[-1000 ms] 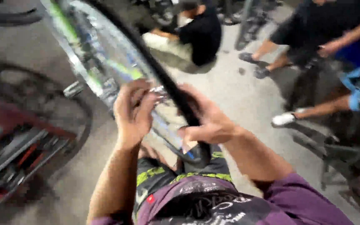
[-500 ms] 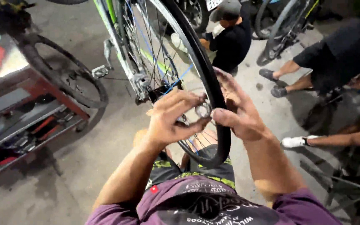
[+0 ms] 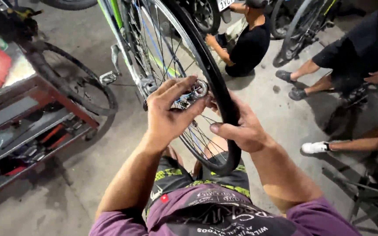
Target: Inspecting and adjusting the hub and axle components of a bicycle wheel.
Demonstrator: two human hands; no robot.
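Black rubber is filling the middle of the view: the bicycle wheel (image 3: pixel 217 100) is standing upright right in front of the person's knees. Left hand (image 3: pixel 168 114) is curling its fingers around the shiny hub (image 3: pixel 199 88) at the wheel's centre, pinching it. Right hand (image 3: pixel 241 128) is wrapping over the tyre from the far side, thumb pressing in. A red tool cart (image 3: pixel 27 126) is sitting off to the left.

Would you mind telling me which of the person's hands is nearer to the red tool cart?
Left. The left hand is at the wheel hub, on the side toward the red tool cart; the right hand grips the tyre farther away.
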